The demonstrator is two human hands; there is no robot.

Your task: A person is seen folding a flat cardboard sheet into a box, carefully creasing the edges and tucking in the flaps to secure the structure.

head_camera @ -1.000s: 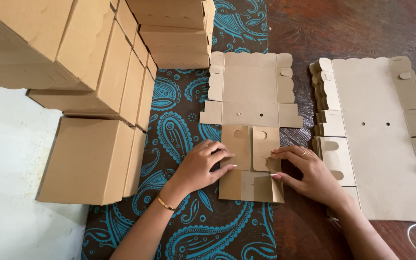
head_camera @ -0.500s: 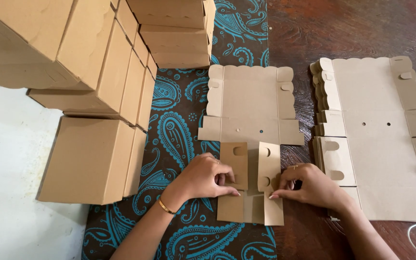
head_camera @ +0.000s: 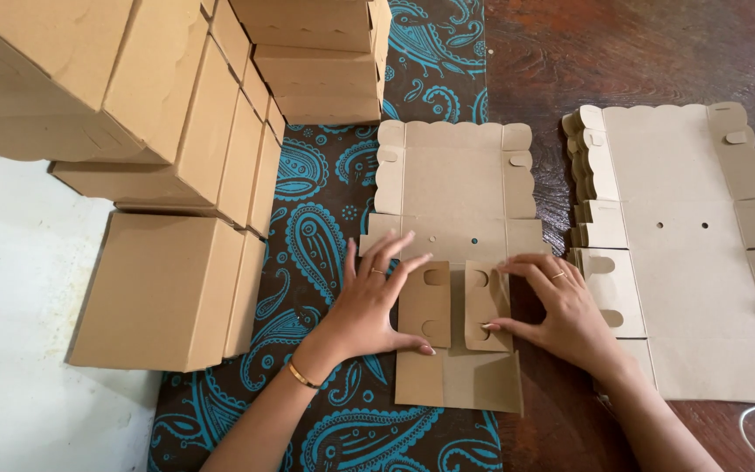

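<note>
Your left hand [head_camera: 376,301] lies flat, fingers spread, pressing one folded-in side flap [head_camera: 425,303] of the single flat box blank [head_camera: 454,183] in front of you; your right hand [head_camera: 561,310], loosely curled, pins the second flap [head_camera: 485,306] beside it. Right of that hand lies one stack of unfolded blanks [head_camera: 688,253]. Left of your left hand, several assembled cardboard boxes [head_camera: 163,293] crowd the paisley cloth [head_camera: 312,236].

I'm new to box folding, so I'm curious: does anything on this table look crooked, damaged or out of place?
Nothing stands out. The flat cardboard blank lies square on the patterned cloth, with the left hand and right hand pressing its two side flaps inward. The stack of blanks and the finished boxes sit in tidy order.
</note>
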